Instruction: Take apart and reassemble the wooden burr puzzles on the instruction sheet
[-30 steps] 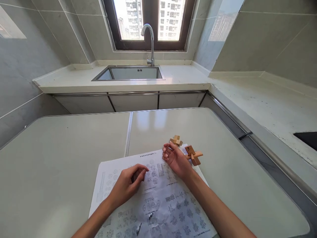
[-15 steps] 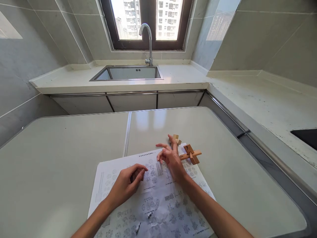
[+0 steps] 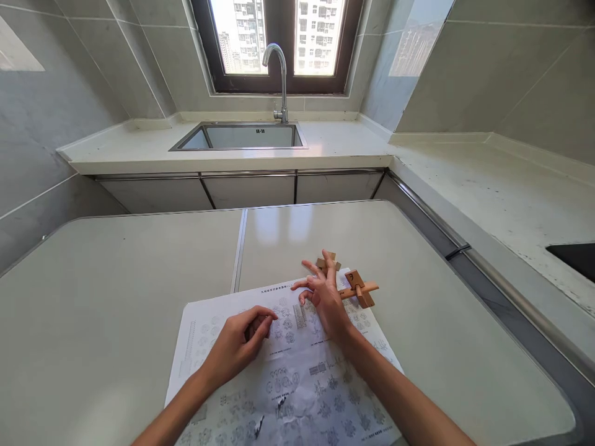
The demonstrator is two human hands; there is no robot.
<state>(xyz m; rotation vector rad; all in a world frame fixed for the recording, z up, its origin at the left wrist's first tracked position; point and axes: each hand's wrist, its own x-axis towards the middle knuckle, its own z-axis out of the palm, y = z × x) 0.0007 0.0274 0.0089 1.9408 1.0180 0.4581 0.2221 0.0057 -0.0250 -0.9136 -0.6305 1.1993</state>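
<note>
A printed sheet of paper (image 3: pixel 288 356), covered in small diagrams, lies on the table under both of my hands. My left hand (image 3: pixel 242 341) rests on its middle left part with fingers curled in, and no object shows in it. Over the sheet's upper right, my right hand (image 3: pixel 326 305) is open with fingers spread apart, holding nothing. Behind its fingertips sits a pale interlocking wooden puzzle (image 3: pixel 337 266), partly hidden by them. Just right of that hand is a brown wooden puzzle (image 3: pixel 361 290) made of crossed pieces, at the sheet's top right corner.
The pale table (image 3: pixel 116 297) has a seam (image 3: pixel 240 248) running across it. Past its far edge is a white counter (image 3: pixel 344 139) with a sink (image 3: pixel 251 139) and a tap (image 3: pixel 282 80) under a window. Another counter (image 3: pixel 502 198) runs along the right.
The fingers of my right hand have shifted slightly and spread further apart. My left hand, the sheet and the brown puzzle stay where they were.
</note>
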